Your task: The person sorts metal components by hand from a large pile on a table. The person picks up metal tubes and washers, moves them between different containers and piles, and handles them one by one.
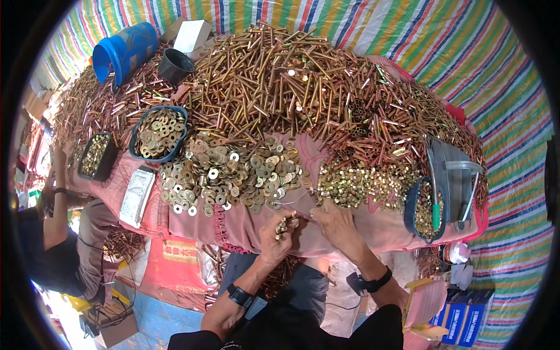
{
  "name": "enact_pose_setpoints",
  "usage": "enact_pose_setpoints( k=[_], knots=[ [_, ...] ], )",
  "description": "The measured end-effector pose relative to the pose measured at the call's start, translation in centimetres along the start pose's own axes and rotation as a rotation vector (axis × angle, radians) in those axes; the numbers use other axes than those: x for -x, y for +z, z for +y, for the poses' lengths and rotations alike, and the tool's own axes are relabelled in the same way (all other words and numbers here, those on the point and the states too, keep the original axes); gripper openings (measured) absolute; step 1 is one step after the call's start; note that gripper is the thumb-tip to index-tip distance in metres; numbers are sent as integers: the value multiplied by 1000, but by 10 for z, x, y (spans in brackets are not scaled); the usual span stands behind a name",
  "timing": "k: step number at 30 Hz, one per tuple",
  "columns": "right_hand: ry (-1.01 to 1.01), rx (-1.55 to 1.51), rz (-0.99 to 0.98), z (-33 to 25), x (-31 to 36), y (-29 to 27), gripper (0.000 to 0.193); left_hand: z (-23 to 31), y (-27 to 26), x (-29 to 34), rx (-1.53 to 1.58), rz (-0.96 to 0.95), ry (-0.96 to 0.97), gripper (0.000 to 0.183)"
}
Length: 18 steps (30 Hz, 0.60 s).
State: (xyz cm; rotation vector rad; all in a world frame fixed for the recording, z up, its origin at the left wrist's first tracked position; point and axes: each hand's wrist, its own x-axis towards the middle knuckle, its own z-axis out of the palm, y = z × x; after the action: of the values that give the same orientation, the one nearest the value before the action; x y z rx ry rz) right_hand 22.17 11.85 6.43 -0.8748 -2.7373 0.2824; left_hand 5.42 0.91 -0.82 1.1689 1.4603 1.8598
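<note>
**Both hands at the near edge of the hardware pile**

I see a tabletop (245, 230) draped in pink cloth, heaped with long brass bolts (286, 76), far too many to count. In front lie a spread of flat washers (233, 172) and a smaller heap of nuts (356, 184). Three blue tubs show: one of washers (158, 133), one at the right edge (424, 211), one tipped at the back (124, 51).

My left hand (274, 236) is curled closed around a small cluster of brass pieces (283, 224). My right hand (332, 221) is pinched on a thin bolt (303, 217), just beside it. Only a narrow strip of bare cloth remains along the near edge.
</note>
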Motion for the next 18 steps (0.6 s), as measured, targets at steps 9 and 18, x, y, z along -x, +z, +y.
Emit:
enact_pose_setpoints(
  k=[9, 18],
  knots=[
    [367, -640, 30, -5, -4, -9, 17, -5, -3, 2, -21, -44, -6, 49],
    [56, -707, 158, -34, -31, -13, 17, -7, -3, 1, -40, -58, 36, 43]
  ],
)
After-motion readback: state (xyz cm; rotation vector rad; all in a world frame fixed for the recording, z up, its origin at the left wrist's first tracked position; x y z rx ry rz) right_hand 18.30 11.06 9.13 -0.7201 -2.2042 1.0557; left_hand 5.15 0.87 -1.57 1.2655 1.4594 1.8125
